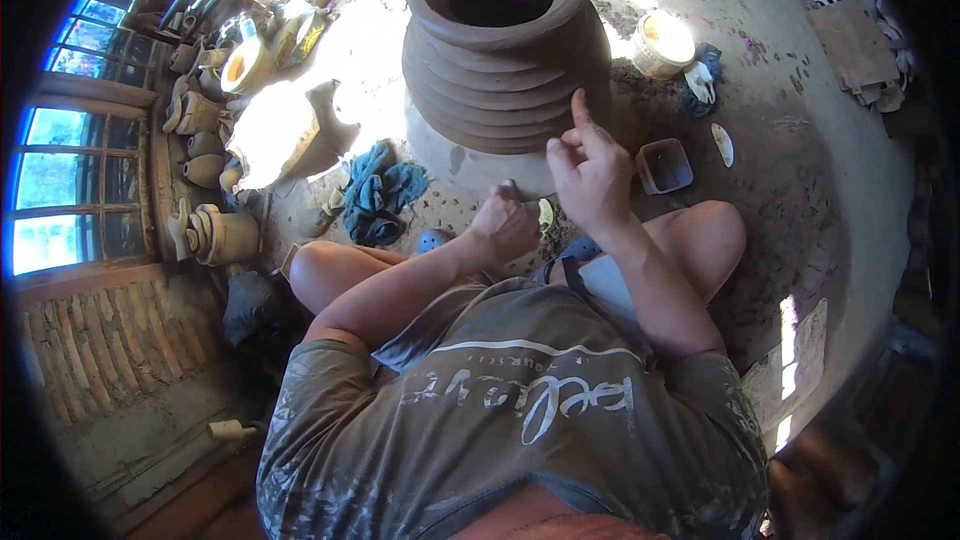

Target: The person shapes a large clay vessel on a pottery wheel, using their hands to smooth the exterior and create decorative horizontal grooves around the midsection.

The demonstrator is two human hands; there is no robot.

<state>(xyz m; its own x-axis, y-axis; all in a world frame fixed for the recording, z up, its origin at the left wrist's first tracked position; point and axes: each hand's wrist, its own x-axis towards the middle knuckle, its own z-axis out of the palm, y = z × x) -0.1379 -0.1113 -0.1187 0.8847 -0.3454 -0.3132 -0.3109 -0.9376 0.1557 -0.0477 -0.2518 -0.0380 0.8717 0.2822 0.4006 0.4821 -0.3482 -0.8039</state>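
Observation:
A big brown clay pot with a thick rolled rim and stacked horizontal ridges stands upright on a pale round base in front of me. My right hand is at the pot's lower right side. Its index finger points up at the ridged wall, while the other fingers curl in; whether the tip touches the clay I cannot tell. Below the pot, my left hand is closed with the thumb raised. Beside its fingers shows a small pale yellow flat piece, perhaps in the grip.
A blue-green cloth lies left of the base. To the right are a clear square tub, a white bucket and an oval pale piece. Several clay vessels line the window side. My bent legs flank the work.

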